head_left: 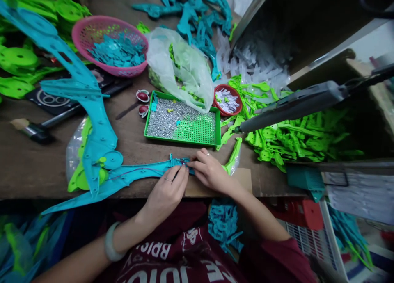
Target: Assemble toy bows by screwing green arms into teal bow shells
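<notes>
A long teal plastic toy part (135, 173) lies along the near edge of the wooden table (27, 164). My left hand (168, 190) is closed in a pinch on its right end, with a ring on one finger and a pale bangle on the wrist. My right hand (209, 170) pinches the same end from the right, fingers pressed together over a small fitting and a thin cord. A green tray (184, 126) of small metal screws sits just behind my hands.
A pink basket (107, 41) of teal pieces stands at the back left beside a clear plastic bag (181, 65). A small red bowl (227, 99) holds white bits. Green parts (292, 135) pile up on the right under a hanging power screwdriver (295, 106). A hammer (33, 129) lies left.
</notes>
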The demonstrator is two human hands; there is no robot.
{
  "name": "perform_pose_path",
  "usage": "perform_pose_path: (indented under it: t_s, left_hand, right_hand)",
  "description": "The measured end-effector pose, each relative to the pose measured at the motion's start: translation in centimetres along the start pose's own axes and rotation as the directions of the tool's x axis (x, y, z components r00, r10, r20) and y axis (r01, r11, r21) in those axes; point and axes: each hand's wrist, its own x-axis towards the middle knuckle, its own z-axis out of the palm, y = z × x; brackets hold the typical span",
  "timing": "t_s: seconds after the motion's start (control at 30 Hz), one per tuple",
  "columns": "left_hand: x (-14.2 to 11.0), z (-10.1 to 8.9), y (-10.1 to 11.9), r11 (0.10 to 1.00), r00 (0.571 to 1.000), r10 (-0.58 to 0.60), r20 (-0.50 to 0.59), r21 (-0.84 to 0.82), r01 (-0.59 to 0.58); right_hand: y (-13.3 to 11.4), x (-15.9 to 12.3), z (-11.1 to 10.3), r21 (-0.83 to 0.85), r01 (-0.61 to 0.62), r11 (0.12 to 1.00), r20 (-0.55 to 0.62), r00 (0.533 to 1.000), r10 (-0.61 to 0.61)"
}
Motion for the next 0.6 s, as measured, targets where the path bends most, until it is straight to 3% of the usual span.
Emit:
perform_pose_path:
  t_s: [0.1, 0.23, 0.5, 0.6]
  left_hand:
    - [0.3, -0.3, 0.0, 0.999, 0.999, -0.034, -0.001, -0.013, 0.034]
    - [0.8, -0.6, 0.1, 0.994, 0.994, -0.102, 0.029, -0.036, 0.103]
    - [1.9, -0.2, 0.6, 0.978, 0.977, -0.21, 0.041, -0.009, 0.211]
    - [1.8, 0.0, 0.6, 0.973, 0.973, -0.23, 0.028, -0.021, 0.23]
  right_hand:
    - [0.3, 0.3, -1.0, 0.077, -0.006, 0.997, 0.038, 0.999, 0.003]
    - [1.3, 0.3, -2.1, 0.208, -0.037, 0.978, -0.039, 0.998, 0.046]
    - [0.9, -0.9, -1.3, 0.011, -0.028, 1.0, 0.035, 0.999, 0.028]
    - [1.0, -0.9, -1.9, -0.009, -0.007, 1.0, 0.05, 0.999, 0.007]
